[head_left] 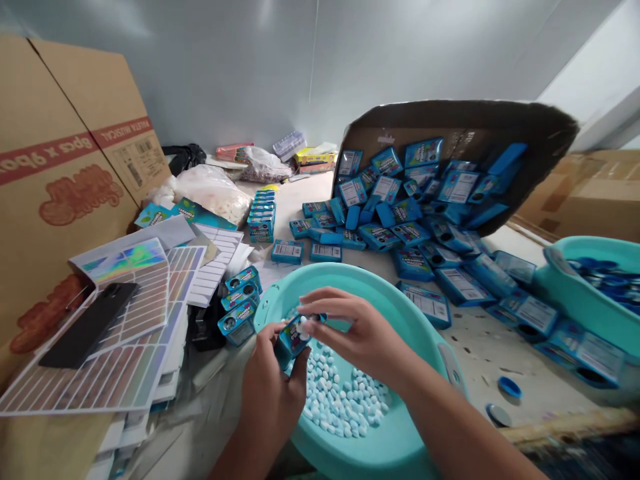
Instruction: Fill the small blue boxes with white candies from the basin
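Over a turquoise basin (395, 300), my left hand (273, 373) grips a small blue candy box (291, 341), tilted, with its printed face partly hidden by my fingers. My right hand (357, 330) is at the box's upper end, its thumb and fingertips closed on white candies (303, 326). Fingers cover the box's opening, so I cannot tell how full it is. Below both hands, a heap of pale blue and white candies (340, 400) lies in the basin. Left of the basin stand several blue boxes (239, 313) with round holes, the nearest with candies showing.
A tipped cardboard box (460, 113) spills many blue boxes (410, 233) across the table. At right sits a second turquoise basin (565, 280) of blue lids (610, 280). A black phone (90, 327) rests on label sheets (165, 347) beside a large carton (65, 153).
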Motion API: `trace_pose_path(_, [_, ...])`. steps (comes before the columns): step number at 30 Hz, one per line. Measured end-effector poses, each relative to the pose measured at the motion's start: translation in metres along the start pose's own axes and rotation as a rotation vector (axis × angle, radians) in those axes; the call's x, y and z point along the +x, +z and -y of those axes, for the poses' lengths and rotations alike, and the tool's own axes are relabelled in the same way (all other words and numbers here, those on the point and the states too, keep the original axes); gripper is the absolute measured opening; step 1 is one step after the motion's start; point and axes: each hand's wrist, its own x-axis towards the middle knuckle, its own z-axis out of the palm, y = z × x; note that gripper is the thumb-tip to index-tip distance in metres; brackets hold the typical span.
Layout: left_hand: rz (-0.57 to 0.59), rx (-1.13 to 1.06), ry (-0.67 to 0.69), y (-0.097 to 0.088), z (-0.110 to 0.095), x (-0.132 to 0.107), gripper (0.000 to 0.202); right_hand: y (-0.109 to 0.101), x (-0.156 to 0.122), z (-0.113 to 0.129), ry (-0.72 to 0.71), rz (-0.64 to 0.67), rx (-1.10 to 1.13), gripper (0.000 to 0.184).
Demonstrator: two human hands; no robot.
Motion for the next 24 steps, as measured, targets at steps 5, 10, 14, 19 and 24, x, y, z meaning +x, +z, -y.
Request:
trace_pose_path(5, [-0.011, -0.023, 0.018, 0.000, 0.001, 0.000, 0.036, 0.001, 0.002, -0.006, 0.004, -0.015, -0.062, 0.017])
trace_pose_path(10, [-0.021, -0.010, 0.032, -0.001, 0.004, -0.001, 0.038, 0.001, 0.004, -0.012, 0.033, -0.151, -0.048, 0.017])
trace_pose_path(14, [-0.002, -0.012, 0.025, 0.000, 0.005, 0.000, 0.038, 0.002, 0.006, -0.014, 0.020, -0.129, -0.104, 0.026])
trace_pose_path(19, [-0.028, -0.025, -0.001, 0.003, 0.006, -0.001, 0.041, -0.003, 0.005, -0.008, 0.047, -0.099, -0.069, 0.040])
trace_pose_path(24, [-0.023, -0.006, 0.004, 0.002, 0.005, -0.001, 0.040, -0.007, 0.004, -0.009, 0.187, -0.075, -0.067, 0.024])
